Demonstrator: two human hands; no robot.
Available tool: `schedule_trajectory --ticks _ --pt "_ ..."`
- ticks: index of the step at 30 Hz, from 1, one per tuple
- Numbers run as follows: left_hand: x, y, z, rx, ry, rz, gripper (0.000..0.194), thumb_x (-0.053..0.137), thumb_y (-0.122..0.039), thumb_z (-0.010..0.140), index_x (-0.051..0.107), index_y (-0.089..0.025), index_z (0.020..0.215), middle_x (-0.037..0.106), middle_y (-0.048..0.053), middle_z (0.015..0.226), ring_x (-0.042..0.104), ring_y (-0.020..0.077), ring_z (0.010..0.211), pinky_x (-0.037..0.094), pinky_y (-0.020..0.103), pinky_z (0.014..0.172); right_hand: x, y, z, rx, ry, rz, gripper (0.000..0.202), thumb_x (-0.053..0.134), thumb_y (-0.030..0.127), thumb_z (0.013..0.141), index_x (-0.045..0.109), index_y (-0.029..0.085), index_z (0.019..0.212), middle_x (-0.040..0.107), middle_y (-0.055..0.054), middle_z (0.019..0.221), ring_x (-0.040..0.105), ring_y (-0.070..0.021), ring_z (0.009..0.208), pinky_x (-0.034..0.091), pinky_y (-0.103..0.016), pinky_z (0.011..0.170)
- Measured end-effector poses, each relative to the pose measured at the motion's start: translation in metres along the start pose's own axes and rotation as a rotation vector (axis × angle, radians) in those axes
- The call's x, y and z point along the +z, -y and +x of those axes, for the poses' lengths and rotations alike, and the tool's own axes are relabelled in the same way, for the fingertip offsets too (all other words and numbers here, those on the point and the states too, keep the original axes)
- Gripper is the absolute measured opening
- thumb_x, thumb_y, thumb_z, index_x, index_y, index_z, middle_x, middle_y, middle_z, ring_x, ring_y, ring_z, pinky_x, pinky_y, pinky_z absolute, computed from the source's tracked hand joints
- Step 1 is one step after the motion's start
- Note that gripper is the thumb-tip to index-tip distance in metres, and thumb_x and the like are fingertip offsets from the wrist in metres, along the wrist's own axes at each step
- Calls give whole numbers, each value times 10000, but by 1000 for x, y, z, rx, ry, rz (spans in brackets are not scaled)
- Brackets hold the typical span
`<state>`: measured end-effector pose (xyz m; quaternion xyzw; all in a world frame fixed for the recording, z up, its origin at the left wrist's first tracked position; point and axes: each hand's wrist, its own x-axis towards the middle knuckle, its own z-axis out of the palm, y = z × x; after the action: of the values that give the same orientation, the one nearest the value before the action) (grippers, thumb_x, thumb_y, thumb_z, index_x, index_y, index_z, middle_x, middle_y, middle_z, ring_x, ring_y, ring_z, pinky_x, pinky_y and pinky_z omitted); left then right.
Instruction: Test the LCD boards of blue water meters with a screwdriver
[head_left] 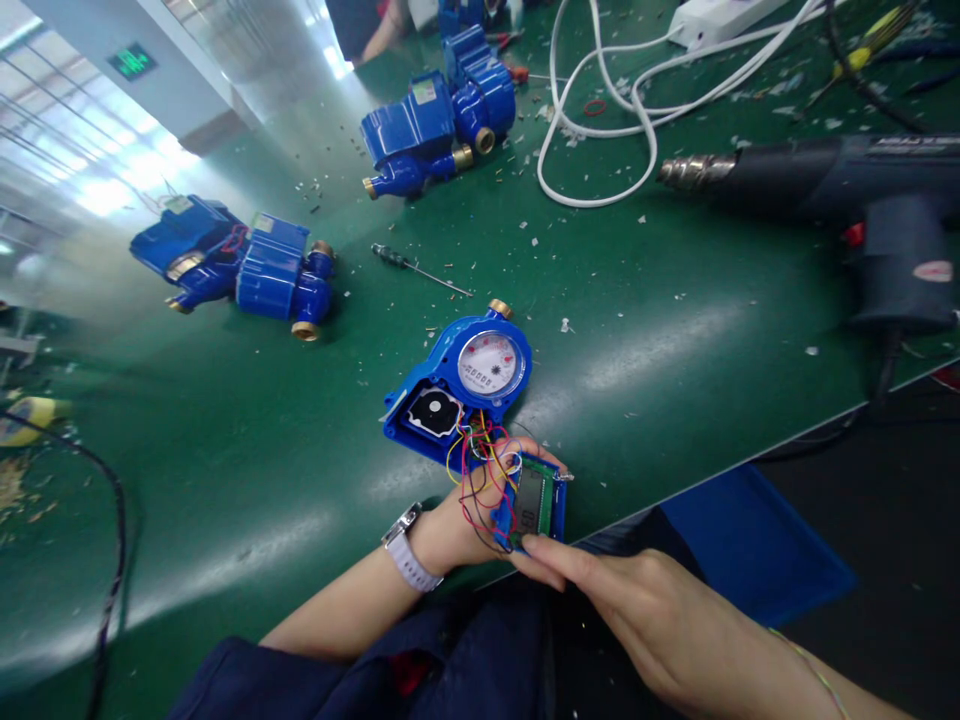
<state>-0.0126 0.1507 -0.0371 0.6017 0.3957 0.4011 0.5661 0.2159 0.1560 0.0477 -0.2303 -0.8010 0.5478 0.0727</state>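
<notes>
A blue water meter (487,365) with a round dial lies on the green table, its side compartment uncovered. Red, yellow, black and white wires (476,455) run from it to a small LCD module (534,505), a green board with a grey display in a blue frame. My left hand (476,515), wearing a watch (405,525), is closed around this module from below and the side. At the module's near corner, my right hand (637,595) rests its extended fingertip on the board; its other fingers are curled and partly hidden.
Several blue meters stand at the left (274,270) and farther back (412,120). A screwdriver (397,258) lies beyond the uncovered meter. To the right are a heat gun (810,180), a white cable (600,200) and a power strip (720,20). Another person's arm (386,30) shows at the back.
</notes>
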Motion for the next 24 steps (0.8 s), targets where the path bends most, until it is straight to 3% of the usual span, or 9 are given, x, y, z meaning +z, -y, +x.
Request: schedule_trajectory --ticks 8,11,12,14,16,18,20,22,24 --pt "2 -2 0 82 -24 41 940 904 -584 525 476 -253 1294 630 120 1212 640 297 1085 497 478 1000 0 6 6 8 -39 72 572 284 68 957 424 184 1499 604 -48 1340 640 -179 1148 550 -308 966" --pt "1 -8 2 98 -11 71 1015 922 -603 455 468 -259 1295 624 116 1204 636 302 1076 500 464 983 -3 13 6 72 -77 172 514 319 122 975 491 214 1451 709 -45 1065 684 -142 890 563 -237 822" --pt "0 -11 3 98 5 98 1026 925 -607 441 472 -255 1291 621 118 1203 636 303 1075 501 458 978 -3 14 5 110 -92 269 475 324 165 1002 501 228 1438 685 -24 871 641 -123 726 548 -203 698" --pt "-1 -17 5 88 17 168 1020 924 -608 442 478 -243 1283 619 123 1195 637 302 1072 499 450 974 -3 15 2 202 -114 579 401 340 304 1063 471 250 1437 483 44 635 445 -87 500 412 -148 486" --pt "-1 -21 6 100 11 228 1006 925 -604 445 486 -236 1271 625 121 1172 643 299 1054 501 443 961 -1 13 -1 262 -139 967 398 374 439 1078 394 262 1434 392 78 630 327 -57 428 295 -123 411" --pt "-1 -22 6 112 4 256 1011 932 -597 428 493 -237 1265 628 118 1164 642 305 1054 498 450 964 2 9 -5 239 -167 1274 369 439 474 1062 362 277 1365 415 89 667 300 -34 388 281 -113 395" --pt "-1 -18 4 103 9 235 1051 942 -588 397 487 -242 1279 622 121 1180 633 319 1082 492 461 984 4 5 -11 187 -191 1409 323 505 463 1036 398 267 1270 448 80 707 327 -25 389 313 -119 409" --pt "0 -14 2 89 18 182 1104 955 -559 389 447 -249 1318 613 128 1210 623 330 1121 482 475 1016 5 3 -19 180 -167 1337 376 587 519 979 473 241 1206 502 46 775 443 -45 482 406 -153 498" --pt "0 -11 1 99 15 128 1130 965 -526 401 409 -258 1348 606 135 1233 621 333 1140 478 485 1034 6 2 -27 231 -145 1086 417 624 562 936 558 224 1171 579 -6 841 576 -114 667 501 -224 656"
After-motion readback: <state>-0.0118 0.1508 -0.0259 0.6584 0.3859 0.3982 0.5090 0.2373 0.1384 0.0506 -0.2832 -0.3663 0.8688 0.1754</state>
